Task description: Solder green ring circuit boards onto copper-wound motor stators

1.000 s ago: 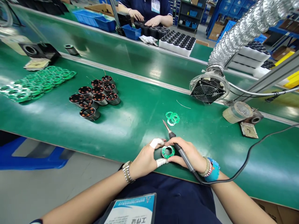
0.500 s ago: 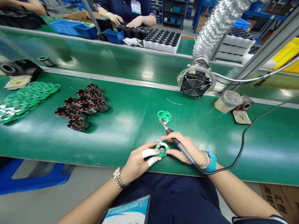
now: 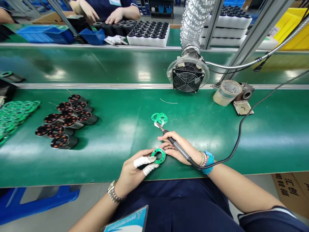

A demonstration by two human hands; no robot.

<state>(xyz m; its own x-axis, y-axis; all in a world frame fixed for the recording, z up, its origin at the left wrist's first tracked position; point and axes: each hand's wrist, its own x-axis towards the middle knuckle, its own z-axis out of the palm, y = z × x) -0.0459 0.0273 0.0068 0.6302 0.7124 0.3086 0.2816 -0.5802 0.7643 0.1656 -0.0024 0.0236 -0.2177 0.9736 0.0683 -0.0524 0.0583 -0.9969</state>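
My left hand [image 3: 132, 172], with white covers on two fingers, grips a stator topped by a green ring-shaped circuit board [image 3: 157, 150]; the ring's hole faces up at me. In my right hand [image 3: 187, 149] lies a soldering iron [image 3: 178, 147], its grip held between thumb and index finger. The iron's tip points away from me, over or beside a few loose ring boards [image 3: 163, 118] on the bench; whether it touches them I cannot tell. The other right fingers extend to the right rim of the held part.
Several copper-wound stators [image 3: 63, 141] stand on the left of the green bench [image 3: 116, 135], beside piled green boards [image 3: 14, 116]. A fume fan [image 3: 188, 80] hangs ahead. A tub [image 3: 227, 93] stands right. The iron's cord [image 3: 238, 141] crosses there. A co-worker's hands [image 3: 115, 16] are across the bench.
The view has swung, so bench objects appear farther left. The held ring board has tilted and shows more of its green face. Both hands keep their holds.
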